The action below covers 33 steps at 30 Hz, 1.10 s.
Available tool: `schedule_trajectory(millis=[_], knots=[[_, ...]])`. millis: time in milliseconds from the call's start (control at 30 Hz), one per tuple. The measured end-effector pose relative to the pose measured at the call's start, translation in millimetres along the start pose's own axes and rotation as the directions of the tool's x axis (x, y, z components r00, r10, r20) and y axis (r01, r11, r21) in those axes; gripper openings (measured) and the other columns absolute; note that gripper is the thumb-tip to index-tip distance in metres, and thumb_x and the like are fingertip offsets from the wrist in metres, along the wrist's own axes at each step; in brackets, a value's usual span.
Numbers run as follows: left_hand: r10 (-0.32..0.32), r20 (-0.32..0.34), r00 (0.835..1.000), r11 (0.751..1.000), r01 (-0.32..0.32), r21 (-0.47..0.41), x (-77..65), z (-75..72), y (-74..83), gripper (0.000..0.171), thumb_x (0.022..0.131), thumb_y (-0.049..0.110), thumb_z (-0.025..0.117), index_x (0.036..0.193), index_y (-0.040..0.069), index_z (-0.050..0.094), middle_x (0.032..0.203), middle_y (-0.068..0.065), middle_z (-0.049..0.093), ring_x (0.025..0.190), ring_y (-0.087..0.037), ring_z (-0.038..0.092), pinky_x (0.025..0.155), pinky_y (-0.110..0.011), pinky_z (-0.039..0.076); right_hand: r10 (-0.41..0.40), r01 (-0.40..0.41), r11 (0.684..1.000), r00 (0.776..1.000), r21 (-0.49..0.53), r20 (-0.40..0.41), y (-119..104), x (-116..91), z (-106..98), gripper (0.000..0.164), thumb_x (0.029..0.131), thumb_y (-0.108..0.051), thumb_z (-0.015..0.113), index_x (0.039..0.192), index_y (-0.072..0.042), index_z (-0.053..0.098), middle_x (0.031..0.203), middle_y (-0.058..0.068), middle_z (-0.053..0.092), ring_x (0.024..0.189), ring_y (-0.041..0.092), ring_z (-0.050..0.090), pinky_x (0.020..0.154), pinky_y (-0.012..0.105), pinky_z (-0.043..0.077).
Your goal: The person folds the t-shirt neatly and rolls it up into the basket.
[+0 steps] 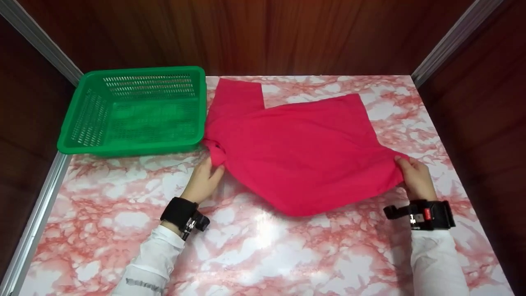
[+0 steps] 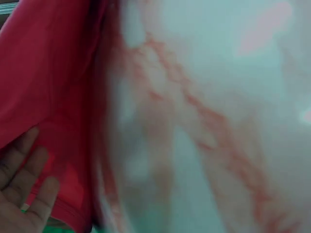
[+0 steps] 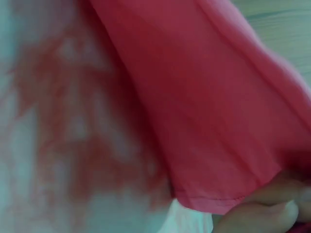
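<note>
A bright red-pink T-shirt (image 1: 296,152) lies spread sideways across the table, its near edge sagging between the two hands. One sleeve (image 1: 238,96) points to the back left. My left hand (image 1: 204,181) pinches the shirt at its near left end, beside the basket; in the left wrist view its fingers (image 2: 34,170) lie against the cloth. At the near right corner, my right hand (image 1: 417,176) grips the cloth between thumb and fingers, close to a stitched hem (image 3: 209,201) in the right wrist view. Cloth hides some of the fingertips.
A green plastic basket (image 1: 133,151) with slotted walls stands at the back left, against the shirt's left end. Dark wooden panels (image 1: 263,37) enclose the red-and-white marbled table (image 1: 263,255) at the back and sides, with metal strips (image 1: 456,39) at the corners.
</note>
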<state>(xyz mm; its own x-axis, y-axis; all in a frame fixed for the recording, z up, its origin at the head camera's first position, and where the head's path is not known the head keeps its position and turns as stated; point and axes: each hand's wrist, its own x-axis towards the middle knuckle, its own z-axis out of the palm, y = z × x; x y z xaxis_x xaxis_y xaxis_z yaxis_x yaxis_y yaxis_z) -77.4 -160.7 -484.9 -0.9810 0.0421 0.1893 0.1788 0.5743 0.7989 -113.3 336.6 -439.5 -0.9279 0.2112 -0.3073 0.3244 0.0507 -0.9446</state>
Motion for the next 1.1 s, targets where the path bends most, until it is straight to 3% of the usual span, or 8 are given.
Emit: schedule_trajectory(millis=[200, 333, 500, 633, 733, 833, 1000, 1100], knots=[[-0.054, -0.128, 0.99, 0.995, 0.042, -0.095, -4.7, -11.4, 16.8, 0.03, 0.093, 0.019, 0.042, 0.118, 0.002, 0.047, 0.098, -0.018, 0.058, 0.097, -0.024, 0.054, 0.084, -0.038, 0.041, -0.02, 0.02, 0.995, 1.0, 0.099, -0.005, -10.6, -0.1, 2.5, 0.021, 0.084, -0.025, 0.061, 0.077, -0.006, 0.055, 0.051, -0.005, 0.051, 0.038, 0.008, 0.05, 0.036, 0.022, 0.042], [-0.117, -0.142, 0.983, 0.992, 0.11, -0.054, -19.5, -18.9, 24.6, 0.023, 0.095, 0.022, 0.038, 0.104, 0.002, 0.045, 0.065, -0.009, 0.042, 0.068, -0.022, 0.046, 0.063, -0.033, 0.039, -0.055, 0.051, 0.99, 0.998, -0.132, -0.029, -6.0, -8.4, -3.9, 0.024, 0.083, -0.032, 0.061, 0.084, -0.009, 0.055, 0.053, -0.008, 0.054, 0.042, 0.006, 0.053, 0.038, 0.022, 0.044], [-0.292, -0.045, 0.955, 0.956, 0.29, -0.042, -43.2, -26.0, 22.2, 0.023, 0.096, 0.025, 0.036, 0.098, 0.002, 0.041, 0.063, -0.001, 0.033, 0.062, -0.018, 0.04, 0.061, -0.03, 0.035, -0.141, 0.099, 0.839, 0.989, -0.536, -0.038, 10.6, -22.8, -17.6, 0.034, 0.082, -0.045, 0.057, 0.08, -0.012, 0.05, 0.047, -0.013, 0.05, 0.041, 0.007, 0.05, 0.042, 0.024, 0.041], [-0.439, 0.049, 0.897, 0.878, 0.44, -0.187, -58.9, -25.0, 8.2, 0.024, 0.096, 0.022, 0.036, 0.105, 0.0, 0.039, 0.059, -0.002, 0.041, 0.053, -0.013, 0.044, 0.055, -0.025, 0.039, -0.194, 0.149, 0.695, 0.981, -0.703, 0.015, 29.0, -33.5, -24.4, 0.044, 0.081, -0.049, 0.055, 0.079, -0.006, 0.046, 0.043, -0.005, 0.044, 0.039, 0.017, 0.049, 0.042, 0.029, 0.035], [-0.525, 0.116, 0.843, 0.76, 0.525, -0.382, -71.3, -21.1, -1.8, 0.025, 0.096, 0.021, 0.039, 0.112, 0.002, 0.035, 0.064, -0.006, 0.05, 0.051, -0.013, 0.052, 0.051, -0.027, 0.046, -0.19, 0.158, 0.641, 0.981, -0.752, 0.044, 44.5, -37.5, -26.0, 0.046, 0.082, -0.048, 0.055, 0.089, -0.002, 0.052, 0.053, 0.004, 0.052, 0.044, 0.017, 0.052, 0.044, 0.028, 0.038], [-0.548, 0.153, 0.823, 0.681, 0.544, -0.491, -87.4, -15.9, -20.4, 0.041, 0.09, 0.035, 0.05, 0.115, 0.006, 0.035, 0.084, -0.015, 0.058, 0.066, -0.02, 0.06, 0.06, -0.034, 0.052, -0.15, 0.126, 0.617, 0.988, -0.777, 0.041, 57.3, -40.1, -27.1, 0.053, 0.083, -0.049, 0.053, 0.101, 0.001, 0.055, 0.072, 0.015, 0.059, 0.056, 0.018, 0.054, 0.048, 0.027, 0.041], [-0.52, 0.137, 0.843, 0.821, 0.538, -0.191, -118.9, -19.4, -15.5, 0.059, 0.073, 0.048, 0.066, 0.113, 0.009, 0.048, 0.098, -0.01, 0.058, 0.083, -0.018, 0.056, 0.073, -0.029, 0.045, -0.043, 0.038, 0.595, 0.999, -0.803, 0.015, 71.1, -49.4, -31.0, 0.064, 0.084, -0.056, 0.045, 0.107, 0.003, 0.053, 0.084, 0.018, 0.06, 0.068, 0.022, 0.052, 0.055, 0.028, 0.039], [-0.443, 0.106, 0.89, 0.896, 0.434, 0.099, -136.4, -14.6, -10.2, 0.064, 0.059, 0.053, 0.074, 0.104, 0.011, 0.056, 0.092, -0.003, 0.053, 0.087, -0.018, 0.047, 0.077, -0.032, 0.035, -0.021, 0.023, 0.591, 1.0, -0.806, 0.013, 76.7, -55.2, -32.7, 0.065, 0.084, -0.057, 0.044, 0.106, 0.003, 0.053, 0.078, 0.013, 0.06, 0.066, 0.02, 0.052, 0.056, 0.028, 0.038]])
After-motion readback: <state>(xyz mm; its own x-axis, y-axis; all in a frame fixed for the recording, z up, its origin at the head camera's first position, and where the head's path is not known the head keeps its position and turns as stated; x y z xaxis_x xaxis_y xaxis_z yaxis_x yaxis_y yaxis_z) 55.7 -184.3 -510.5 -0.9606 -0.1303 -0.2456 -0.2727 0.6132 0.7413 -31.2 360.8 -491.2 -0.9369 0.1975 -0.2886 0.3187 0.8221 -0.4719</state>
